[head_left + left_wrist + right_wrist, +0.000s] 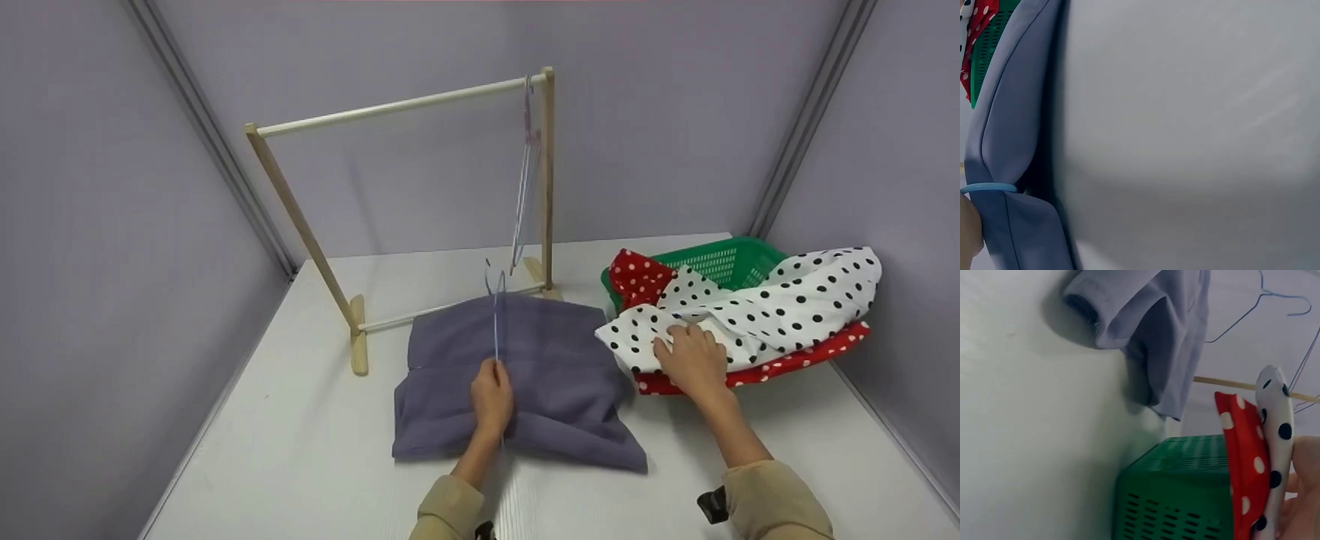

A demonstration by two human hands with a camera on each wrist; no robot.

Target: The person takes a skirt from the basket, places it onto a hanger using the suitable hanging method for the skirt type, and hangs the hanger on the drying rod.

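Note:
In the head view my left hand point(493, 397) grips a light-blue wire hanger point(496, 315), its hook end pointing toward the rack. Under that hand a purple-grey garment point(555, 352) lies spread on the table. The left wrist view shows the hanger's blue wire point(991, 187) crossing over the folded garment point(1013, 124), with part of the hand at the left edge. My right hand point(694, 360) rests on a white cloth with black dots point(795, 300), fingers spread and slightly bent. Red cloth with white dots point(1247, 467) lies under the white one.
A green plastic basket point(750, 259) at the right holds the dotted cloths, which hang over its front rim. A wooden rack point(405, 105) stands behind the garment. Several wire hangers point(523, 187) hang at its right end. Grey walls point(675, 135) enclose the white table point(300, 450).

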